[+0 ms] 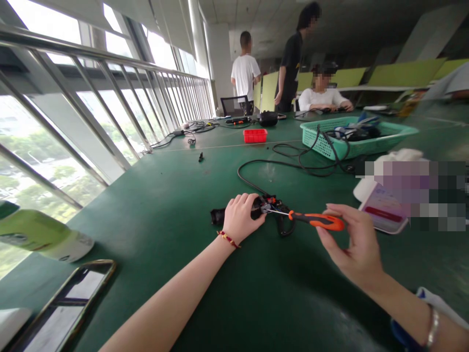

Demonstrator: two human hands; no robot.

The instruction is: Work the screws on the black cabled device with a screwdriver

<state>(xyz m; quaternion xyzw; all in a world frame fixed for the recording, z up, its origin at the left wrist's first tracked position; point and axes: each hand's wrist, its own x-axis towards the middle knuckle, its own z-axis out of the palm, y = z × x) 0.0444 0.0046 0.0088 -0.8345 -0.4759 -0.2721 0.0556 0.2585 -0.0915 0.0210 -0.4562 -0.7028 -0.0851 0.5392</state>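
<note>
A: Near the middle of the green counter (154,195) we see a small black device (220,215); red parts show at its opened end; a black cable (278,166) runs from it toward the green basket (366,144).

B: Our left hand (240,217) wraps over it, fingers closed on its body; our right hand (351,242) pinches the orange-handled screwdriver (311,219), tip at the red parts.

A: Most of the device is covered by the hand; its make we cannot tell; the phone (66,305) is cut off at the frame edge.
</note>
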